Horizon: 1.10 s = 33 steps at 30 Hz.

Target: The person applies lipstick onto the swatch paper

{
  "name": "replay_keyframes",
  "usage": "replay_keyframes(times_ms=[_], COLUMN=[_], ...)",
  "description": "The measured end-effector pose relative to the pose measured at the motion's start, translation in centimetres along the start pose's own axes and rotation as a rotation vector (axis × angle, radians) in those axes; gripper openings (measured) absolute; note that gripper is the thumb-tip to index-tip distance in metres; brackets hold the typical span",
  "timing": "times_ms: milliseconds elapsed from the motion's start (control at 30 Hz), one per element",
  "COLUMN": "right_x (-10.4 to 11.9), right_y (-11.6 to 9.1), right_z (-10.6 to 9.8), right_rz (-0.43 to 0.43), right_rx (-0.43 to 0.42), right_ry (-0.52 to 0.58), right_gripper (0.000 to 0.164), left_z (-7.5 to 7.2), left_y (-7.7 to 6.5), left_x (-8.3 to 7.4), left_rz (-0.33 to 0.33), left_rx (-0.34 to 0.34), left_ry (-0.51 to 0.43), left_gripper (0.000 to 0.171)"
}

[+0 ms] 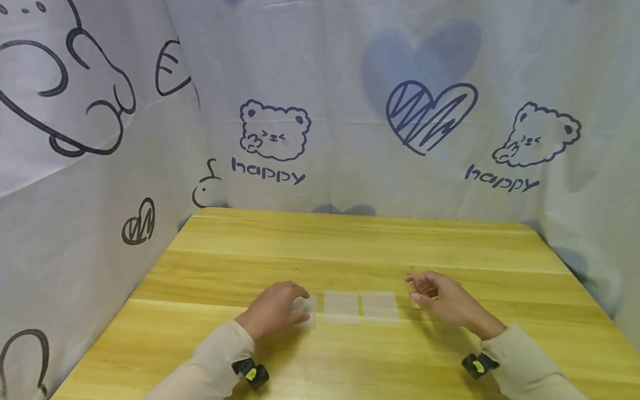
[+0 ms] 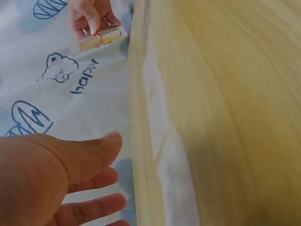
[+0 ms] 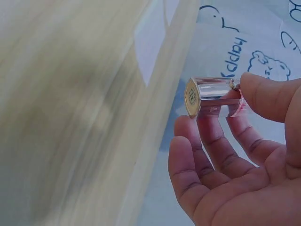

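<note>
My right hand (image 1: 455,303) pinches a small shiny lipstick tube (image 3: 213,88) between thumb and fingers, above the table to the right of the papers. The tube is silver and gold, and its round gold end faces away from the palm in the right wrist view. My left hand (image 1: 272,308) hovers with relaxed, spread fingers at the left paper square (image 1: 311,311), partly covering it. Whether it touches the paper cannot be told. Beside that lie a middle white square (image 1: 341,308) and a right white square (image 1: 380,307), flat in a row.
A yellow wood-grain table (image 1: 320,250) carries the papers. White drapes (image 1: 340,155) with drawn hearts and bears stand along its back and sides. Each wrist wears a small black camera strap (image 1: 252,374).
</note>
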State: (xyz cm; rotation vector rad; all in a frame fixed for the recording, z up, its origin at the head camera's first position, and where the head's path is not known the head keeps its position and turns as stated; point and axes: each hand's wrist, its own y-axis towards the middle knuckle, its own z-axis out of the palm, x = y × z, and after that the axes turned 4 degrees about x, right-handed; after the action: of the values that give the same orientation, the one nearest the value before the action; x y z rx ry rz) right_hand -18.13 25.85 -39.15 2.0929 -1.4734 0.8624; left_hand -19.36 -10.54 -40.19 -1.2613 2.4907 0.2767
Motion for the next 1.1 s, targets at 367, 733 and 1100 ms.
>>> replay_keyframes(times_ms=[367, 733, 1100], right_x=[1.6, 2.2, 3.3], right_y=[0.3, 0.7, 0.8], right_z=[0.2, 1.7, 2.7], right_rz=[-0.095, -0.160, -0.187], right_rx=[0.018, 0.063, 0.054], right_ry=[-0.012, -0.060, -0.066], right_gripper=[0.017, 0.019, 0.017], left_z=[-0.5, 0.0, 0.2], left_y=[1.0, 2.0, 3.1], left_x=[-1.5, -2.9, -4.2], left_rz=[0.065, 0.096, 0.115], left_rx=[-0.023, -0.024, -0.001], left_ry=[-0.030, -0.032, -0.024], left_gripper=[0.035, 0.037, 0.041])
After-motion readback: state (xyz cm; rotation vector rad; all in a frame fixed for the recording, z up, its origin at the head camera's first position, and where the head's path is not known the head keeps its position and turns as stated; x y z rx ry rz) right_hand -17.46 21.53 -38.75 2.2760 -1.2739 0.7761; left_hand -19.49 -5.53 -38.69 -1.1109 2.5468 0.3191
